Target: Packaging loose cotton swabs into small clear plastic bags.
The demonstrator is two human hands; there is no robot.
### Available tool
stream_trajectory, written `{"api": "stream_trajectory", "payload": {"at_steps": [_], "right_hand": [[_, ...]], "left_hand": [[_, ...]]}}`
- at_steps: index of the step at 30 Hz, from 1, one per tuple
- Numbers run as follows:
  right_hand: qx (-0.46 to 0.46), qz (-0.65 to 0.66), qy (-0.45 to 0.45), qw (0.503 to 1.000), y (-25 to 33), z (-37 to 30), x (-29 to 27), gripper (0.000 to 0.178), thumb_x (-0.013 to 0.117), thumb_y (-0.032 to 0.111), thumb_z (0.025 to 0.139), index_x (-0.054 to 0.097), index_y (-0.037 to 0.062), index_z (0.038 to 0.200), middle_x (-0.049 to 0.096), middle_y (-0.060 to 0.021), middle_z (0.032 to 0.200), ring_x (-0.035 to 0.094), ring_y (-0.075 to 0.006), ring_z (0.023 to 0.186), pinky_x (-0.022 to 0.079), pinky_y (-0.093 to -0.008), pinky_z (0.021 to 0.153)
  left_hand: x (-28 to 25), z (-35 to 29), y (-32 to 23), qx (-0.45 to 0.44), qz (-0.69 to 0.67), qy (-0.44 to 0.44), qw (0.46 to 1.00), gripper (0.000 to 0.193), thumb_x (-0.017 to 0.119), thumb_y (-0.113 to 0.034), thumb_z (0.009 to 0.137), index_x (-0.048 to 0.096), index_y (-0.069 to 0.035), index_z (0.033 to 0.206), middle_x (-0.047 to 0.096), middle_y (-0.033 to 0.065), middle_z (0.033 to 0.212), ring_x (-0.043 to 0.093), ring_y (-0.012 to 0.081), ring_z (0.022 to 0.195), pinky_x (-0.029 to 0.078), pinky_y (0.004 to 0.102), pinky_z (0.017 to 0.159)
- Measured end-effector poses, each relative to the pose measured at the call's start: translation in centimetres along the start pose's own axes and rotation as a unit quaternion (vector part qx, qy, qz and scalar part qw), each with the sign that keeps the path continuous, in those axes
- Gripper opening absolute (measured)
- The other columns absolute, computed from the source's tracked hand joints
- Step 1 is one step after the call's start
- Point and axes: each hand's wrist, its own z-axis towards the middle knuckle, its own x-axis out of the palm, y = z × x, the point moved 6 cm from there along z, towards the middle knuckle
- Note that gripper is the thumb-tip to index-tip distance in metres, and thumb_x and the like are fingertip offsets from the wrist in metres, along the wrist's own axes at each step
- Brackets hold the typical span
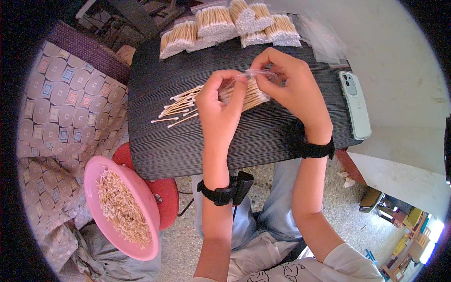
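A clear plastic bag of cotton swabs (255, 97) lies on the dark table between my hands. My left hand (221, 96) pinches one side of the bag's top edge between thumb and fingers. On the other side, my right hand (286, 80) grips the same edge, thumb and index finger pressed together on the film. The swabs inside lie side by side, their white tips toward the lower right. Left of my left hand, several loose cotton swabs (181, 104) are scattered on the tabletop. My fingers hide part of the bag's opening.
Filled swab bags (215, 22) are piled along the table's far edge. Flat plastic bags (324, 40) lie at the far right corner, near a pale phone (355, 105). A pink basin (153, 214) full of swabs rests on a red stool (170, 197) at left. A patterned couch (75, 98) stands beside it.
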Motion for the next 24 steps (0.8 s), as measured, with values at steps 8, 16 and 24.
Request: {"api": "stream_trajectory", "payload": {"at_steps": [8,16,24], "right_hand": [[-0.026,-0.046,-0.004,0.999,-0.5,0.0,0.0,0.02,0.064,0.006,0.079,0.061,0.0012,0.098,0.065,-0.0067,0.089,0.062,-0.0137,0.078,0.048,-0.025,0.069],[-0.068,-0.005,0.034,0.997,0.7,0.0,0.4,0.036,0.073,0.012,0.072,0.063,0.003,0.106,0.066,-0.0088,0.1,0.063,-0.0184,0.091,0.048,-0.0299,0.082],[-0.095,0.022,0.086,0.992,0.6,-0.2,1.3,0.047,0.08,0.015,0.065,0.062,0.0011,0.106,0.065,-0.0094,0.101,0.062,-0.02,0.094,0.048,-0.0298,0.084]], "left_hand": [[-0.2,0.1,-0.4,0.024,0.012,-0.023,0.999,0.009,0.065,-0.005,0.085,0.063,0.001,0.091,0.066,0.0051,0.085,0.061,0.0094,0.081,0.047,0.0233,0.076],[-0.6,0.0,0.1,-0.024,-0.005,-0.032,0.999,0.011,0.065,-0.005,0.084,0.064,0.002,0.093,0.067,0.0051,0.086,0.061,0.009,0.081,0.047,0.0232,0.076],[-1.5,-0.1,1.0,-0.086,-0.056,-0.06,0.993,0.01,0.063,-0.004,0.083,0.065,0.002,0.09,0.066,0.0048,0.085,0.059,0.0086,0.079,0.047,0.0225,0.073]]}}
